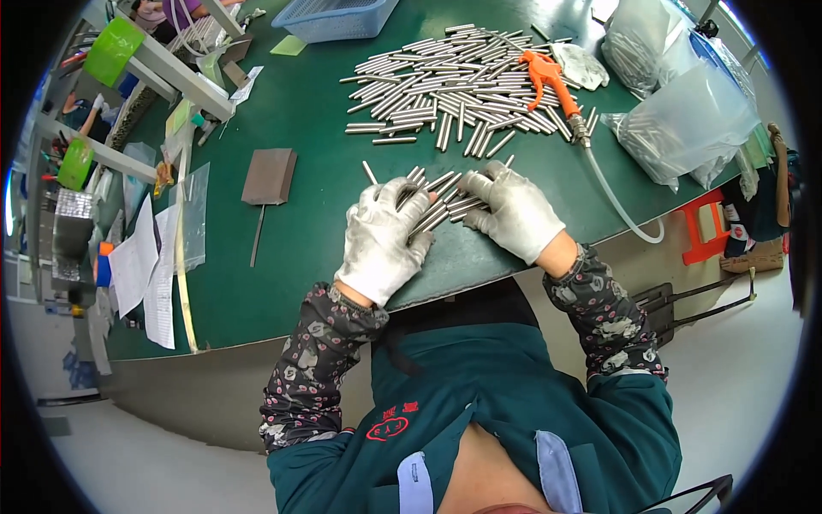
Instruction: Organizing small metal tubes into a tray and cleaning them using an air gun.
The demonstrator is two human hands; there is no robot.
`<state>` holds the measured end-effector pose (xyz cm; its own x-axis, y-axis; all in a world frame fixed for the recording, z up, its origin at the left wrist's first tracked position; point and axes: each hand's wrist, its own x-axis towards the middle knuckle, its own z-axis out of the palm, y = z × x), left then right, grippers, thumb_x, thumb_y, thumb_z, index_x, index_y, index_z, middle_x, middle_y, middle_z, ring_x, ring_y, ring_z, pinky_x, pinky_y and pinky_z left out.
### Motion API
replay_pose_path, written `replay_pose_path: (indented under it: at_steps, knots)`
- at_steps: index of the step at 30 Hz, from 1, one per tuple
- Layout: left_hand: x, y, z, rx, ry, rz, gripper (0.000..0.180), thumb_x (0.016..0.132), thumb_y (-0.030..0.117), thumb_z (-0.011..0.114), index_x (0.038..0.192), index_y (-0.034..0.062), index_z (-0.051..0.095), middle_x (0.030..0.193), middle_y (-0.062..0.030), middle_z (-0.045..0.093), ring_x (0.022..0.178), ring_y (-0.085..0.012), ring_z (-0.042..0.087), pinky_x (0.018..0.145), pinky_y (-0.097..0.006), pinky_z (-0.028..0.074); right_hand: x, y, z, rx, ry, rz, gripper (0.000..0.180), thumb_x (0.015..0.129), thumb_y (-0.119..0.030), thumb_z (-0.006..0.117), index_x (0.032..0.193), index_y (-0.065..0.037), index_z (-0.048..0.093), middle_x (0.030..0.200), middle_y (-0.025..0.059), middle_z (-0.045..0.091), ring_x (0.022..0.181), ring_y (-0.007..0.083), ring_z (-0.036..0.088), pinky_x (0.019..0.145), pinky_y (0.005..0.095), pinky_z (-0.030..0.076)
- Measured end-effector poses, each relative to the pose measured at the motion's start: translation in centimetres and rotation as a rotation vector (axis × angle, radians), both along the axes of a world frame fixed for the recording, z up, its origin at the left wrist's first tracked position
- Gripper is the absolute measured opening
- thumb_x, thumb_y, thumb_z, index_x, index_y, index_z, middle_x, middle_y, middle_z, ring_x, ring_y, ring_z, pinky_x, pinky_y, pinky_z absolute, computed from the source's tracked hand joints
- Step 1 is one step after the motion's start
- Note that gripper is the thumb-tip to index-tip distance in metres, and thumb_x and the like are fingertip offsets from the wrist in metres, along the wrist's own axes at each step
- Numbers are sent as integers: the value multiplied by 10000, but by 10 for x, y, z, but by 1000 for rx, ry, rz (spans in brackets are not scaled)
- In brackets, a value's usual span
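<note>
Going by a clock centred on the small bunch of steel pins (439,204), with 12 pointing away from the wearer: that bunch sits right between two white-gloved hands, near the front edge of the green table (321,171). Left hand (381,236) is at about 8 o'clock, fingers curled over the top of the pins; right hand (518,210) is at 3, thumb and fingers bent around the ends. So the grip on both sides is half-curled and touching pins, but I honestly can't tell if either one is clamped on anything or just corralling. My guess is they're cupped from both sides because round pins love to roll, and most of these lie on a similar slant. The big heap of loose pins (445,81) is spread from 12 to 1, separate from the little bunch and probably left within easy reach. The orange air blow gun (544,79) lies at 1 or 2 by the heap, its pale hose (608,184) curving off right, which seems handy for keeping it clear of the hands. Clear plastic bag of pins (685,124) at 2, brown block (268,176) past 9, blue plastic basket (338,19) at 11.
</note>
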<state>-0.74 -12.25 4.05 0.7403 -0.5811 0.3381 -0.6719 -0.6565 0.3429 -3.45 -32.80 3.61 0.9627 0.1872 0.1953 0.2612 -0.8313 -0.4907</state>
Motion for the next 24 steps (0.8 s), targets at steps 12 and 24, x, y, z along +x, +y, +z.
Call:
replay_pose_path:
  at_steps: [12,24]
  knots:
    - [-34,11,-5,-83,-101,181,358,561,67,768,885,99,619,1112,-104,548,1040,-316,519,881,-422,452,-27,10,0,46,-119,-7,284,709,-141,712,973,-95,617,1045,108,563,912,316,590,752,397,501]
    - [-34,9,-5,-115,-142,170,298,554,73,762,808,83,606,1074,-101,568,1002,-315,538,850,-426,455,-29,6,10,-138,-149,77,161,739,-135,654,890,-94,617,930,82,559,850,275,581,672,387,506]
